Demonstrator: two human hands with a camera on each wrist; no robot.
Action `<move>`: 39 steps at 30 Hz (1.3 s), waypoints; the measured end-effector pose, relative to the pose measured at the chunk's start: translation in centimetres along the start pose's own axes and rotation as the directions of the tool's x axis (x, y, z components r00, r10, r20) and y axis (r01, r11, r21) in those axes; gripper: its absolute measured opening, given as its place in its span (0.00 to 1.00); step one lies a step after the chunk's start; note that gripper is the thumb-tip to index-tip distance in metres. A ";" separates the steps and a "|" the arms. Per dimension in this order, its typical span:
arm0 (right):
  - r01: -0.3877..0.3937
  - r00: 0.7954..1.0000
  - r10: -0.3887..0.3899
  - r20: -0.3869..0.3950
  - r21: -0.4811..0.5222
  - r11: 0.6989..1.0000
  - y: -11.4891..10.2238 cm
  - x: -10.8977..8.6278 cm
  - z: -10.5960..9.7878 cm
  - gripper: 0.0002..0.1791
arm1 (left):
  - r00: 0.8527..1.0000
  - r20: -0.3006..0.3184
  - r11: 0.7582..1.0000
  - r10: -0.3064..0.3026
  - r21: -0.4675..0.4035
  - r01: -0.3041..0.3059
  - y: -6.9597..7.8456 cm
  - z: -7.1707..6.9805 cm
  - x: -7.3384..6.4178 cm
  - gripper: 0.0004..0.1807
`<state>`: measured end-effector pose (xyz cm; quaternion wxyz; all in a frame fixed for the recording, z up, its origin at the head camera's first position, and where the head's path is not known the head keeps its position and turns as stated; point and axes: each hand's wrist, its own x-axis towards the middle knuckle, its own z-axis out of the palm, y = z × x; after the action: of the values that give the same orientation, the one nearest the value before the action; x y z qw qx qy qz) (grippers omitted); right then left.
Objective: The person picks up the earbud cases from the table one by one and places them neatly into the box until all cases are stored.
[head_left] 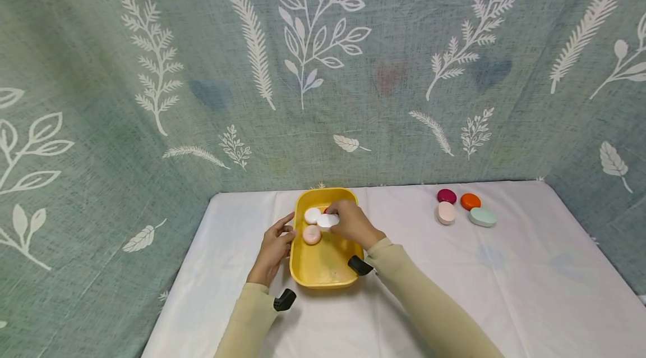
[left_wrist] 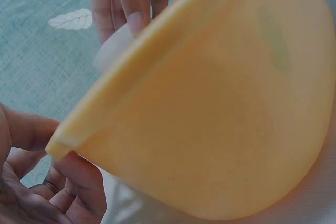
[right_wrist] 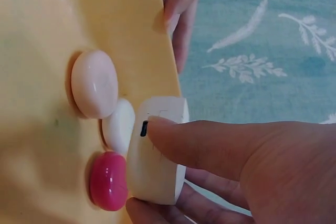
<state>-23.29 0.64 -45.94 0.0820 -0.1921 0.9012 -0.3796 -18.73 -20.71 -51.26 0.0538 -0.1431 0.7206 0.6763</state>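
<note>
My left hand (head_left: 272,248) pinches the left rim of the yellow tray (head_left: 323,275), where a round white soap (head_left: 312,215) and peach soap (head_left: 312,235) lie. Over it, my right hand (head_left: 354,225) grips a white soap bar (head_left: 327,220) (smooth, perhaps slick); a weak pinch could drop it onto them.
</note>
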 end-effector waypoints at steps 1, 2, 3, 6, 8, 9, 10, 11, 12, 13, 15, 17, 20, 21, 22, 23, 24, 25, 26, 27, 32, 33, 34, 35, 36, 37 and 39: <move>-0.007 1.000 0.007 0.003 -0.002 1.000 0.0 0.1 0.1 0.18 | 1.000 0.000 1.000 -0.001 0.001 0.001 0.0 0.0 0.0 0.29; -0.011 1.000 0.011 0.003 -0.006 1.000 0.0 0.2 0.1 0.17 | 1.000 0.000 1.000 -0.001 0.001 0.001 0.0 0.0 0.0 0.29; -0.015 1.000 0.015 0.003 -0.013 1.000 0.1 0.2 0.2 0.17 | 1.000 0.000 1.000 -0.001 0.002 0.001 0.0 0.0 0.0 0.29; -0.029 1.000 0.029 0.001 -0.022 0.999 0.1 0.4 0.3 0.17 | 1.000 -0.001 1.000 -0.002 0.000 0.002 0.0 0.0 0.0 0.29; -0.031 1.000 0.031 0.003 -0.028 0.999 0.2 0.5 0.4 0.16 | 1.000 0.000 1.000 -0.001 -0.003 0.001 0.0 0.0 0.0 0.29; -0.030 1.000 0.030 0.005 -0.031 0.999 0.3 0.5 0.4 0.16 | 1.000 0.000 1.000 -0.001 -0.005 0.001 0.0 0.0 0.0 0.29; -0.027 1.000 0.027 0.008 -0.035 0.999 0.4 0.6 0.5 0.16 | 1.000 0.001 1.000 -0.003 -0.008 0.003 0.0 0.0 0.0 0.29; -0.028 1.000 0.028 0.011 -0.039 0.999 0.5 0.7 0.6 0.16 | 1.000 0.003 1.000 -0.003 -0.010 0.003 0.0 0.1 -0.1 0.29; -0.029 0.999 0.030 0.014 -0.043 0.999 0.6 0.7 0.6 0.16 | 1.000 0.005 1.000 -0.003 -0.012 0.003 0.0 0.0 -0.1 0.29; -0.030 0.999 0.030 0.017 -0.049 0.998 0.7 0.7 0.7 0.16 | 1.000 0.008 1.000 -0.003 -0.013 0.003 0.0 0.0 -0.1 0.29; -0.033 0.999 0.034 0.019 -0.064 0.997 0.9 0.8 0.9 0.16 | 1.000 0.012 1.000 -0.007 -0.016 0.007 -0.1 0.0 -0.2 0.29; -0.033 0.999 0.034 0.020 -0.076 0.997 1.1 0.7 0.9 0.15 | 1.000 0.012 1.000 -0.007 -0.016 0.007 -0.1 0.0 -0.2 0.29; -0.016 1.000 0.017 0.014 -0.085 0.996 1.2 0.7 1.0 0.14 | 1.000 0.009 1.000 -0.003 -0.015 0.004 0.0 -0.1 -0.2 0.29; -0.008 1.000 0.009 0.012 -0.088 0.996 1.2 0.8 1.0 0.13 | 1.000 0.009 1.000 -0.001 -0.014 0.001 0.0 -0.1 -0.2 0.29; -0.001 1.000 0.001 0.009 -0.090 0.996 1.2 0.8 1.0 0.13 | 1.000 0.010 1.000 0.002 -0.013 -0.002 0.0 -0.1 -0.2 0.29; 0.006 1.000 -0.005 0.010 -0.089 0.996 1.2 0.8 1.0 0.12 | 1.000 0.013 1.000 0.005 -0.011 -0.005 0.0 -0.1 -0.2 0.29; 0.008 1.000 -0.007 0.009 -0.086 0.996 1.2 0.9 1.1 0.12 | 1.000 0.014 1.000 0.007 -0.011 -0.007 0.1 -0.1 -0.2 0.29; 0.007 1.000 -0.006 0.013 -0.084 0.996 1.2 0.9 1.1 0.12 | 1.000 0.017 1.000 0.008 -0.010 -0.008 0.1 -0.1 -0.2 0.29; 0.008 1.000 -0.006 0.014 -0.087 0.996 1.3 0.9 1.2 0.12 | 1.000 0.017 1.000 0.008 -0.010 -0.008 0.1 -0.1 -0.2 0.29; 0.008 1.000 -0.006 0.014 -0.088 0.996 1.3 0.9 1.3 0.12 | 1.000 0.017 1.000 0.008 -0.011 -0.008 0.1 -0.1 -0.2 0.29; 0.023 0.999 -0.020 0.027 -0.127 0.992 1.5 1.1 1.5 0.10 | 1.000 0.013 1.000 0.002 -0.009 -0.002 0.2 -0.1 -0.3 0.29; 0.032 0.999 -0.028 0.029 -0.135 0.990 1.5 1.1 1.5 0.10 | 1.000 0.013 1.000 0.000 -0.008 0.000 0.2 -0.1 -0.3 0.29; 0.041 0.999 -0.037 0.031 -0.144 0.989 1.5 1.1 1.5 0.10 | 1.000 0.011 1.000 -0.001 -0.007 0.002 0.2 -0.1 -0.3 0.30; 0.046 0.998 -0.041 0.038 -0.145 0.988 1.5 1.1 1.5 0.09 | 1.000 0.011 1.000 -0.003 -0.006 0.003 0.3 0.0 -0.3 0.30; 0.049 0.998 -0.044 0.040 -0.148 0.988 1.4 1.0 1.4 0.09 | 1.000 0.011 1.000 -0.003 -0.004 0.003 0.3 0.0 -0.4 0.30; 0.048 0.998 -0.043 0.039 -0.143 0.989 1.4 0.9 1.3 0.09 | 1.000 0.012 1.000 -0.004 -0.004 0.004 0.3 0.0 -0.4 0.30; 0.038 0.999 -0.034 0.037 -0.128 0.991 1.2 0.6 1.0 0.10 | 1.000 0.007 1.000 -0.007 -0.003 0.007 0.3 0.0 -0.4 0.30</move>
<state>-23.90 0.47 -47.50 0.0782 -0.2199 0.9187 -0.3187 -18.42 -20.67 -50.82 0.0585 -0.1431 0.7190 0.6776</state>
